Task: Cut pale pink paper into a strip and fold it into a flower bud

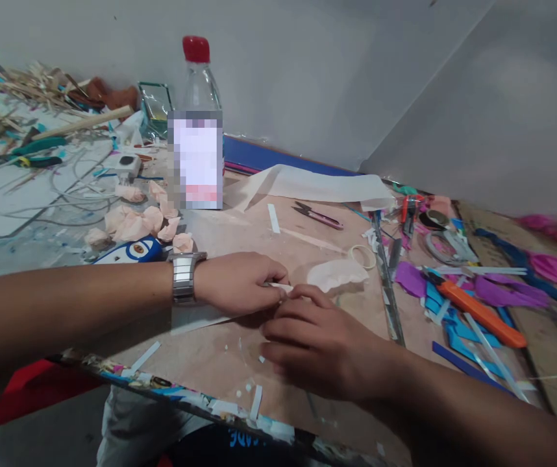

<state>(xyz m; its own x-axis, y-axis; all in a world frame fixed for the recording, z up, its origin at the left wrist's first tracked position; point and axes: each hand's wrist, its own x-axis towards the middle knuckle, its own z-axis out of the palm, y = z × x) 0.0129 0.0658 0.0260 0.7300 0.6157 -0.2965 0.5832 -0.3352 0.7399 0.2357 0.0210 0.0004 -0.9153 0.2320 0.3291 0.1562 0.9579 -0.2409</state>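
My left hand, with a metal watch on its wrist, is closed in a pinch on a small rolled piece of white paper. My right hand meets it from the right, its fingers curled and its index fingertip at the paper's end; the right thumb is hidden. Below my left wrist lies a flat white sheet, partly covered by the hand. Just beyond my right hand are a crumpled pale scrap and a tape ring. Thread snips lie farther back.
A red-capped bottle stands at the back, with crumpled peach paper and a blue-white glue container to its left. Pliers and sticks lie far left. An orange-handled cutter lies right among coloured scraps.
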